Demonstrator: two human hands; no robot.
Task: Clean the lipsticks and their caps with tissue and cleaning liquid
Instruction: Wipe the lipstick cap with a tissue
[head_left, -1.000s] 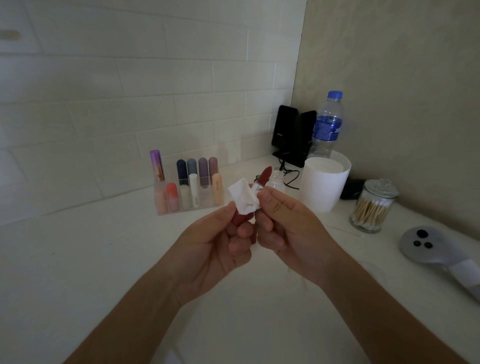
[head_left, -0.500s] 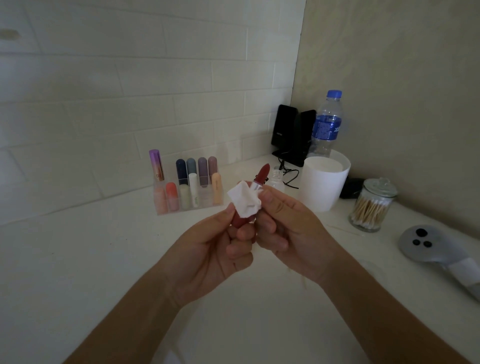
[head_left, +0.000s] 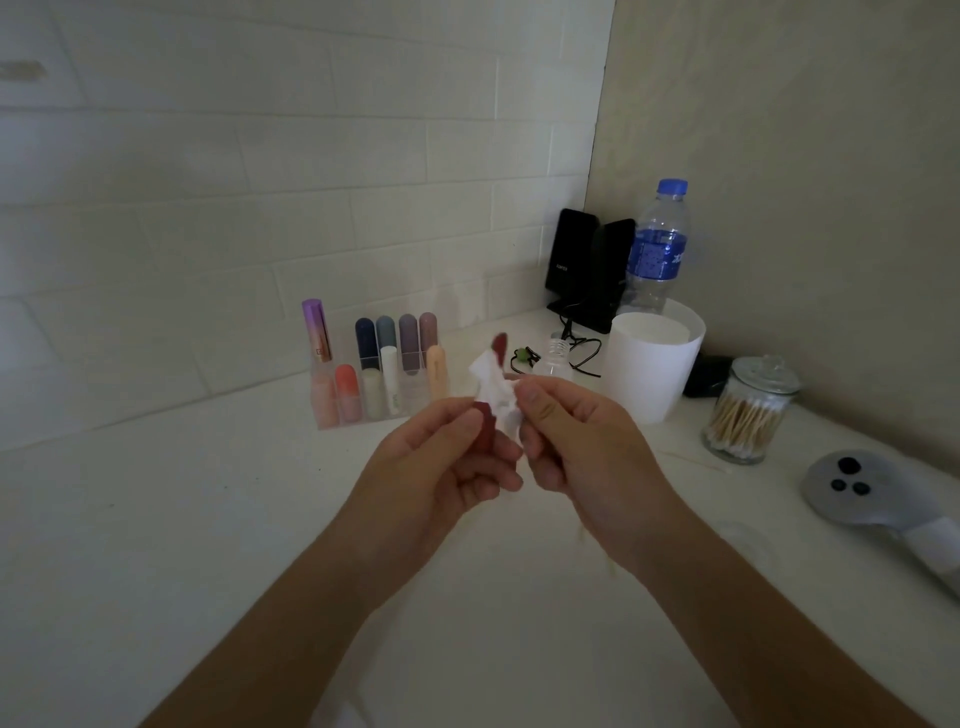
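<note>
**Head view: one lipstick in two hands, above a corner counter**

Both hands are held up over the white countertop (head_left: 156, 519), near the middle of the view. The left hand (head_left: 441, 467) grips the base of a dark red lipstick (head_left: 483, 434) with its thumb and curled fingers. The stick stands nearly upright, with the red tip on top. The right hand (head_left: 587, 457) pinches a crumpled white tissue (head_left: 491, 384), which wraps the lipstick between base and tip.

The counter ends at the white tiled wall (head_left: 260, 156) behind and at the plain beige wall (head_left: 779, 156) on the right, and the two walls meet in a corner. The widest bare stretch of counter lies left of the left hand and in front of both forearms.

The right side is crowded. It holds two black speakers (head_left: 571, 260), one clear water bottle with a blue cap (head_left: 657, 249) and one white round container (head_left: 654, 364). One small clear plastic bottle (head_left: 555, 361) stands just behind the hands. Further right are one glass jar of cotton swabs (head_left: 748, 410) and one grey device with three black buttons (head_left: 852, 488).

Behind the left hand, near the tiled wall, stands one clear acrylic organiser (head_left: 415, 397). It holds ten capped lipstick tubes (head_left: 365, 340), five in the back row and five in the front row.
</note>
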